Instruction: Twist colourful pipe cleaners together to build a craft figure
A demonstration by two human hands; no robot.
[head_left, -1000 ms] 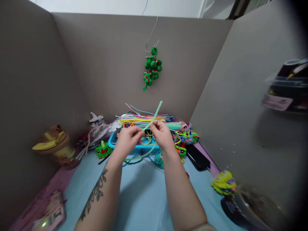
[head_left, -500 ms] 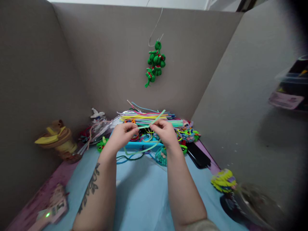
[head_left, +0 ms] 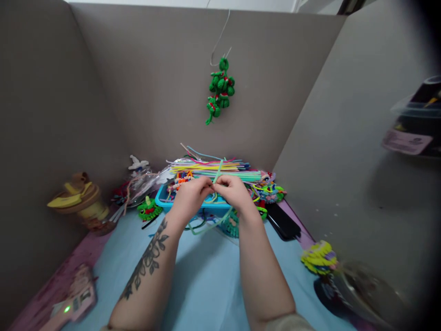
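A pale green pipe cleaner (head_left: 219,171) is pinched between the fingertips of my left hand (head_left: 193,192) and my right hand (head_left: 234,191), which meet in front of me. One end of it sticks up above the fingers, and a long loop hangs below toward the cloth. My fingers partly hide the pinched section. Right behind the hands sits a blue tray (head_left: 159,198) with small colourful pieces in it. A bundle of many-coloured pipe cleaners (head_left: 210,168) lies at the back of the tray.
Green fuzzy figures (head_left: 222,87) hang from a wire on the back wall. A green fuzzy head (head_left: 149,209) lies left of the tray, a black phone (head_left: 283,222) to the right. A yellow fuzzy piece (head_left: 319,257) and a pink device (head_left: 81,294) flank the light-blue cloth (head_left: 203,280).
My left hand has moved right until its fingertips meet those of my right hand. The pipe cleaner's upper end now points more steeply upward, and more of the tray's left side shows.
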